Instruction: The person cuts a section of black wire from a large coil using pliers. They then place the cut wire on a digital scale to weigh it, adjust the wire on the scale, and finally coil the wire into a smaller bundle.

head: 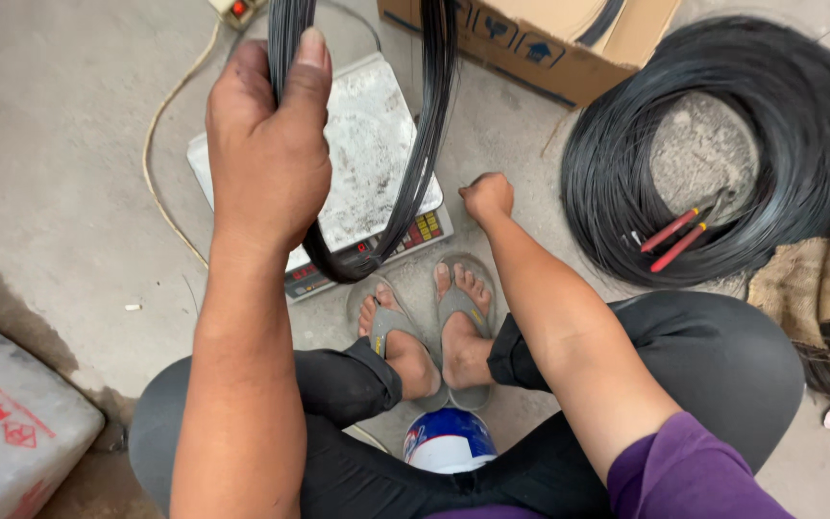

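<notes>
My left hand (pixel 266 144) is raised and shut around a looped bundle of thin black wire (pixel 405 192), which hangs down over a worn white weighing scale (pixel 377 125) on the floor. The loop's bottom touches the scale's front panel near its buttons. My right hand (pixel 488 197) is a closed fist just right of the scale, close to the bundle; whether it pinches a wire strand I cannot tell. I sit low, knees apart, feet in grey sandals (pixel 434 332) in front of the scale.
A large coil of black wire (pixel 799 115) lies on the concrete at right with red-handled cutters (pixel 674 235) on it. A cardboard box (pixel 540 48) stands behind. A white sack (pixel 12 413) lies bottom left, burlap (pixel 818 279) at far right, a blue-white round container (pixel 449 440) between my legs.
</notes>
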